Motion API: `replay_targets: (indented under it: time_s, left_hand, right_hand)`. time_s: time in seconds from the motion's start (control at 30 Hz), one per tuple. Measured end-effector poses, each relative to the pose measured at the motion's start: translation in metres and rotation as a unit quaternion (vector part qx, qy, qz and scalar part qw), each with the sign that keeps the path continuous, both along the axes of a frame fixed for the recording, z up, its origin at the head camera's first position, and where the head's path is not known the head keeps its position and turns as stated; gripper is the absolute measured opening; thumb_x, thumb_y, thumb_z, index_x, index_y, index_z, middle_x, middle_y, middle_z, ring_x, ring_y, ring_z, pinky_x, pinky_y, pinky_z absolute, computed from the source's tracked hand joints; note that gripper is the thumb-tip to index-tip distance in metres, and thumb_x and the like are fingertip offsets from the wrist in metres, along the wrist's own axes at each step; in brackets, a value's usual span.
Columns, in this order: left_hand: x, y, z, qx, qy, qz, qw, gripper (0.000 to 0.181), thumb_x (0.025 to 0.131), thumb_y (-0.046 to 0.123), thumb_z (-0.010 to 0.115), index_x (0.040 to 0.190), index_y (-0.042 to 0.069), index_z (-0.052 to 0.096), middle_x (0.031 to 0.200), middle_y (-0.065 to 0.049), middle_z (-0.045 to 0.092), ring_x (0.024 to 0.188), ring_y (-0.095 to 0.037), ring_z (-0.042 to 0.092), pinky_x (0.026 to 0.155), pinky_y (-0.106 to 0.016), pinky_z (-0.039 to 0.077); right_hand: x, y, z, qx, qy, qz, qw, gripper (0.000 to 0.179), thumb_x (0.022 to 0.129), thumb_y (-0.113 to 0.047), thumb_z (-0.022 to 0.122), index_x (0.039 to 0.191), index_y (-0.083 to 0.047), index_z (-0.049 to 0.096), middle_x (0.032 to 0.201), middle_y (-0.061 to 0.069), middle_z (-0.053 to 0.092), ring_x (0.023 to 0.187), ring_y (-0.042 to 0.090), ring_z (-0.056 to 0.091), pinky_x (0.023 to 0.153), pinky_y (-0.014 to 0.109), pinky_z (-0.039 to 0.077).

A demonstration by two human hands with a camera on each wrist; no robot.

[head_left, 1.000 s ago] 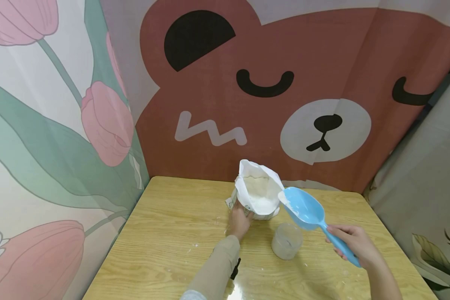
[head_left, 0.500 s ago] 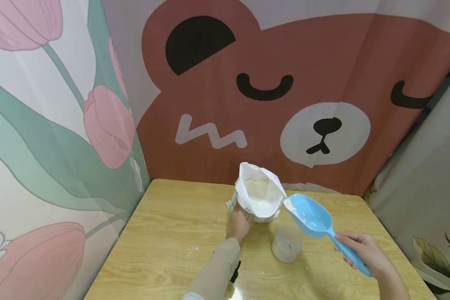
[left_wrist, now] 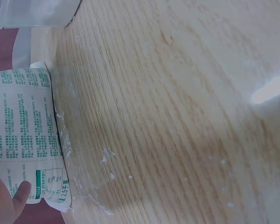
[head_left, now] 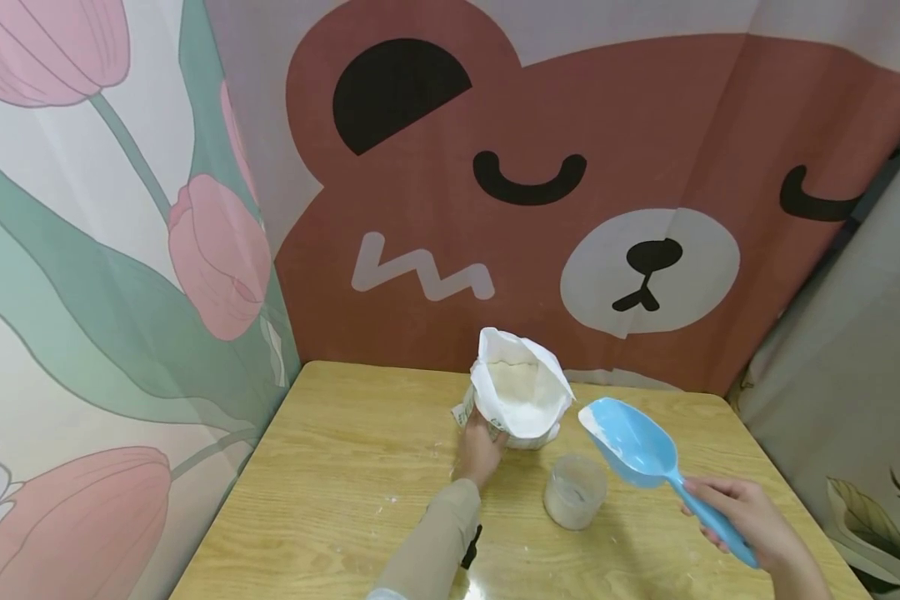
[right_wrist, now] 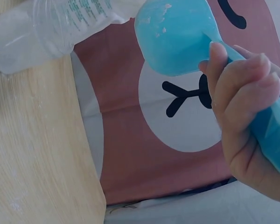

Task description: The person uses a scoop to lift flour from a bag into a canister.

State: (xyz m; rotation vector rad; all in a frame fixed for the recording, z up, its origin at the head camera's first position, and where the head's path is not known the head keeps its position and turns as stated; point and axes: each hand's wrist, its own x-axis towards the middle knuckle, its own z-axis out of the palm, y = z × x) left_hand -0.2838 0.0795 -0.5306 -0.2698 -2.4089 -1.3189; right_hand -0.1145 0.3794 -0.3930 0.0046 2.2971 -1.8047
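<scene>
My left hand (head_left: 482, 450) grips the lower left side of an open white flour bag (head_left: 523, 421) with green print. Pale powder (head_left: 512, 382) lies inside its wide mouth. In the left wrist view, a thumb presses on the printed side of the bag (left_wrist: 23, 116). My right hand (head_left: 746, 512) holds a light blue scoop (head_left: 641, 442) by its handle, in the air right of the bag and apart from it. White powder coats the scoop's front lip. Below and left of the scoop, a clear plastic jar (head_left: 574, 493) stands on the table; its contents are hard to tell.
The wooden table (head_left: 345, 467) has specks of white powder scattered on it. A bear-print curtain (head_left: 420, 200) hangs right behind its back edge. A tulip-print curtain (head_left: 105, 333) closes off the left side, and another curtain (head_left: 855, 367) the right.
The scoop has moved away from the bag's mouth, to the right and toward me, with my right hand. My left hand and the bag stay in place. The head view has shifted slightly.
</scene>
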Motion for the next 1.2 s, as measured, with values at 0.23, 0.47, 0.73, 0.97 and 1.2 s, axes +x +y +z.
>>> replay_targets:
  time_s: [0.23, 0.47, 0.73, 0.97, 1.2]
  left_hand:
    - [-0.002, 0.001, -0.001, -0.001, 0.004, 0.002, 1.0000, 0.064, 0.076, 0.013, 0.071, 0.131, 0.008, 0.039, 0.123, -0.010, 0.050, 0.107, -0.023, 0.051, 0.083, -0.034, 0.046]
    - [-0.002, 0.001, -0.002, -0.003, -0.001, 0.000, 1.0000, 0.067, 0.076, 0.012, 0.070, 0.133, 0.009, 0.036, 0.126, -0.010, 0.048, 0.109, -0.022, 0.049, 0.084, -0.033, 0.046]
    - [-0.003, 0.001, -0.004, -0.003, 0.014, 0.001, 0.9999, 0.064, 0.076, 0.012, 0.071, 0.131, 0.006, 0.038, 0.124, -0.011, 0.049, 0.109, -0.023, 0.049, 0.085, -0.034, 0.045]
    - [-0.003, 0.001, -0.003, -0.001, 0.008, -0.001, 1.0000, 0.065, 0.076, 0.012, 0.070, 0.132, 0.009, 0.037, 0.124, -0.010, 0.049, 0.110, -0.022, 0.049, 0.086, -0.032, 0.044]
    - [-0.002, 0.000, -0.004, 0.000, 0.008, -0.004, 1.0000, 0.065, 0.077, 0.012, 0.070, 0.133, 0.008, 0.036, 0.123, -0.011, 0.049, 0.108, -0.022, 0.050, 0.084, -0.033, 0.046]
  right_hand:
    - [0.002, 0.006, -0.004, 0.001, -0.006, 0.015, 0.9999, 0.023, 0.094, -0.020, 0.046, 0.092, -0.027, 0.068, 0.077, 0.006, 0.063, 0.048, 0.007, 0.052, 0.042, 0.024, 0.047]
    - [0.002, 0.009, -0.007, 0.000, -0.009, 0.029, 0.9996, 0.025, 0.094, -0.020, 0.046, 0.090, -0.030, 0.069, 0.078, 0.007, 0.063, 0.048, 0.007, 0.052, 0.041, 0.022, 0.047]
    - [-0.002, 0.009, -0.012, 0.028, -0.036, 0.041, 0.9981, 0.024, 0.093, -0.020, 0.048, 0.103, -0.010, 0.067, 0.077, 0.009, 0.063, 0.047, 0.007, 0.052, 0.041, 0.023, 0.046]
    - [-0.005, 0.003, -0.014, 0.072, -0.028, 0.047, 0.9959, 0.042, 0.092, -0.021, 0.050, 0.111, 0.017, 0.052, 0.075, 0.010, 0.062, 0.045, 0.008, 0.050, 0.040, 0.027, 0.046]
    - [-0.007, -0.001, -0.011, 0.112, -0.024, 0.062, 0.9915, 0.043, 0.090, -0.022, 0.052, 0.108, 0.017, 0.054, 0.072, 0.009, 0.061, 0.044, 0.009, 0.048, 0.038, 0.029, 0.045]
